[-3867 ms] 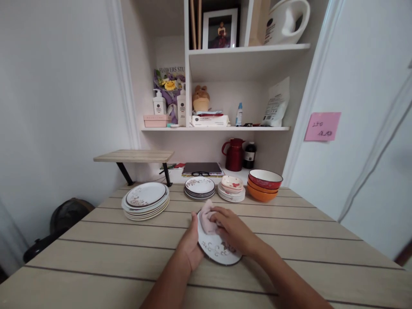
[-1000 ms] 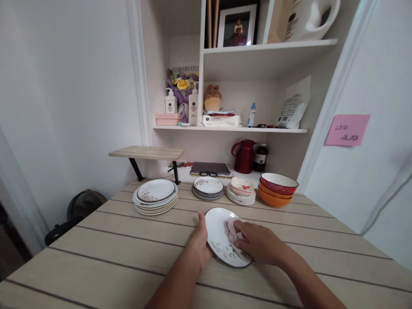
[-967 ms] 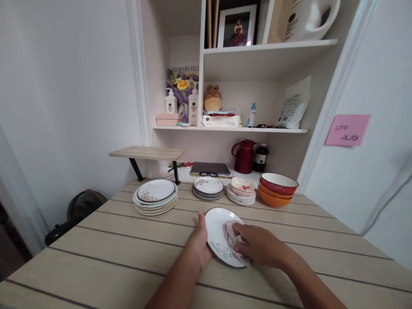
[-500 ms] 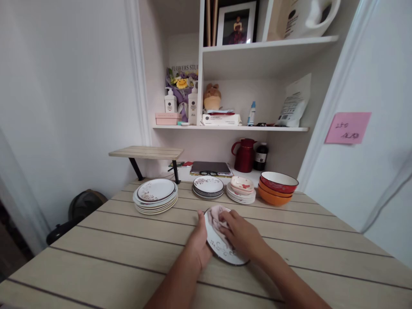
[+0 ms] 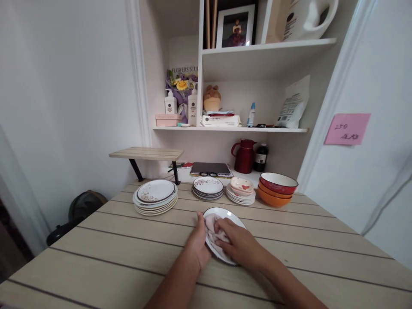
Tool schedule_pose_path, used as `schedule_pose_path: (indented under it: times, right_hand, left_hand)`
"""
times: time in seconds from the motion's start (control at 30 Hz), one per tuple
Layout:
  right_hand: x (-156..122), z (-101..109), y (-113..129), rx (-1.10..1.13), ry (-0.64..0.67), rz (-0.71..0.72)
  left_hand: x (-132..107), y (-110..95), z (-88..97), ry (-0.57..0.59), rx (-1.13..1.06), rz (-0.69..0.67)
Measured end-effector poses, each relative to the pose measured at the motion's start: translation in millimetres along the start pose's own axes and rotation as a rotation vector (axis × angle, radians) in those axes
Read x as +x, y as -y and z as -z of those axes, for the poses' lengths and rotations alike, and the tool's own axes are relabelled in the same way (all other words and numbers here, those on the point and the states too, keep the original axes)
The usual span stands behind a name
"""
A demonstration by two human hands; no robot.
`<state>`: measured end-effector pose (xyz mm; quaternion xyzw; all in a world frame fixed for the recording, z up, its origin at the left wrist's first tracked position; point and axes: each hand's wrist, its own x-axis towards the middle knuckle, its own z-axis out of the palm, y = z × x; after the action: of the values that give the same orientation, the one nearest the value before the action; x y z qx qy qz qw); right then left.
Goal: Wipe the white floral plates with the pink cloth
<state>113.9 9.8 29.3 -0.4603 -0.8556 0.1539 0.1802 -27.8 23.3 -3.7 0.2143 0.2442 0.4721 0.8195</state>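
Note:
A small white plate (image 5: 229,213) with a dark rim is tilted over the front middle of the table. My left hand (image 5: 197,244) grips its left edge, the thumb up along the rim and the other fingers hidden beneath. A crumpled pale pink cloth (image 5: 212,227) lies against the plate's face. My right hand (image 5: 240,242) is closed on that cloth and presses it to the plate's left part, covering much of the lower right.
Behind my hands stand a stack of large plates (image 5: 156,191), smaller flowered plates (image 5: 208,186), small dishes (image 5: 241,186) on white plates, and stacked red and orange bowls (image 5: 277,189). A wooden riser (image 5: 146,152) stands back left; a red jug (image 5: 244,156) is behind.
My right hand and the cloth have moved down and slightly left across the plate, uncovering its upper right. My left hand keeps its hold on the edge.

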Motion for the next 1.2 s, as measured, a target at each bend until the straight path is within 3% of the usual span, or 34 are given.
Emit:
schedule_pose_path:
  times: [0.17, 0.3, 0.37, 0.47, 0.63, 0.73, 0.83, 1.0, 1.07, 1.2]
  right_hand:
    - [5, 0, -6, -0.083, -0.025, -0.179]
    - [-3, 13, -13, -0.217, 0.058, -0.309]
    - [-9, 19, -13, -0.241, 0.119, -0.284]
    - [-15, 21, -5, -0.163, 0.176, -0.139]
    - [-9, 5, 11, 0.088, 0.080, 0.039]
    - [1, -3, 8, 0.029, -0.008, 0.016]
    - [7, -1, -5, -0.102, -0.038, -0.129]
    - [-2, 18, -27, -0.252, 0.049, -0.349]
    - [-9, 24, -27, -0.263, 0.120, -0.309]
    - [-15, 22, -10, -0.120, 0.185, -0.098]
  left_hand:
    - [-2, -1, -1.3, 0.016, -0.001, 0.017]
    - [-5, -2, -4.3, 0.044, 0.006, 0.027]
    - [-6, -2, -5.0, 0.057, 0.010, 0.042]
    - [-5, -2, -4.3, 0.017, 0.022, 0.046]
    - [-2, 0, -2.2, -0.109, 0.034, -0.001]
    - [0, 0, -2.7, -0.112, 0.019, 0.005]
    - [-1, 0, -3.2, -0.083, 0.000, -0.002]
    - [-5, 0, -4.7, -0.035, 0.015, 0.030]
    - [-7, 0, -6.4, -0.019, 0.028, 0.046]
    - [-7, -1, -8.1, -0.001, 0.027, 0.055]
